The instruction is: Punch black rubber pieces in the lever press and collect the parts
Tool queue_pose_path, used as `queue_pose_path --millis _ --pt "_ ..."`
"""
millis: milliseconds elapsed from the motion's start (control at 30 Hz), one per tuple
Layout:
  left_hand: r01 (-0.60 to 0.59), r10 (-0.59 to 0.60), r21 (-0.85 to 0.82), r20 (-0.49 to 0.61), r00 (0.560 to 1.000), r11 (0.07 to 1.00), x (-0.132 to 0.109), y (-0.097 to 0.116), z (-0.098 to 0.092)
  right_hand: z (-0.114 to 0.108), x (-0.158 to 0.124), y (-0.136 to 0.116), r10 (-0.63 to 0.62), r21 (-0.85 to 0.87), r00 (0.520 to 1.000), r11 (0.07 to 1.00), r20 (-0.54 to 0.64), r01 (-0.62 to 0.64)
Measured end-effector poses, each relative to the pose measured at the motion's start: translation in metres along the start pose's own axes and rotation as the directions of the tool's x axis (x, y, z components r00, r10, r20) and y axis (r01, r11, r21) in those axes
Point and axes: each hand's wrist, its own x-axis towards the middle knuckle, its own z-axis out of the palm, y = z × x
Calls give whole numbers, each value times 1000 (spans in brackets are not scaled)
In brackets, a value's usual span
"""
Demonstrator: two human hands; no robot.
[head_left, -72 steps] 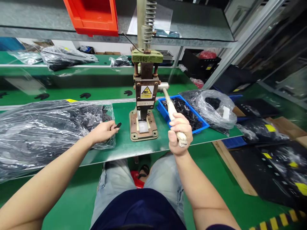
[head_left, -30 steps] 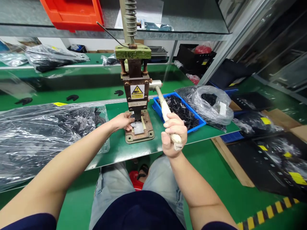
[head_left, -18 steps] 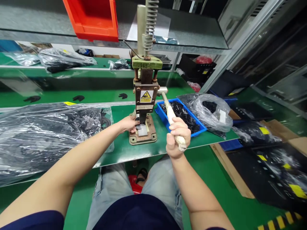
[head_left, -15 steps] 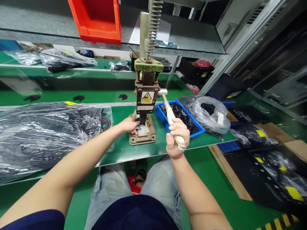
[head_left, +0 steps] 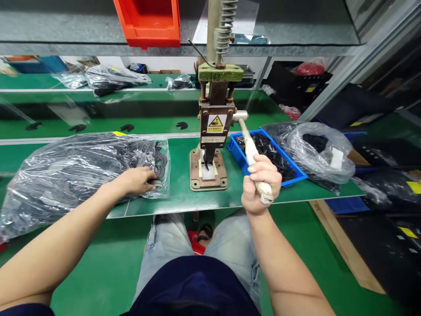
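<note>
My left hand (head_left: 140, 181) is at the open mouth of a clear plastic bag (head_left: 82, 171), its fingers pinched on a black curved part among many alike (head_left: 160, 164). My right hand (head_left: 262, 182) is wrapped round the pale, tape-wrapped lever (head_left: 250, 147) of a hand press (head_left: 217, 120). The lever slants down toward me from the press's right side. Below the ram, a small black piece (head_left: 205, 165) shows at the light metal block (head_left: 208, 173) on the press base (head_left: 194, 182).
Right of the press stands a blue tray (head_left: 301, 177) of small black parts, beside a clear bag (head_left: 329, 162). Several black curved parts (head_left: 182, 125) lie along the back strip. An orange bin (head_left: 154, 37) sits on the shelf (head_left: 66, 26) above.
My left hand has left the press base and moved left to the bag's mouth. My right hand stays on the lever. The view has shifted, so the press appears farther right.
</note>
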Motion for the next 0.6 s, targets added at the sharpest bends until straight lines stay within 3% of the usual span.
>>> queue_pose_path --millis 100,200,333,467,600 --pt "66 -67 92 9 998 994 -2 -3 15 -1 1 0 -16 9 1000 1000 6 16" --pt "-4 3 32 6 1000 999 3 -4 17 -3 1 0 -14 10 1000 1000 20 14" --pt "-122 114 -84 -96 989 989 9 -2 7 -5 0 -1 3 -6 999 1000 36 -2" --pt "-64 15 -254 -190 982 965 4 12 -7 -5 -1 -2 19 -22 999 1000 34 -18" --pt "-71 -21 -506 -174 985 860 -4 28 -13 -3 -1 -2 16 -18 1000 1000 24 -16"
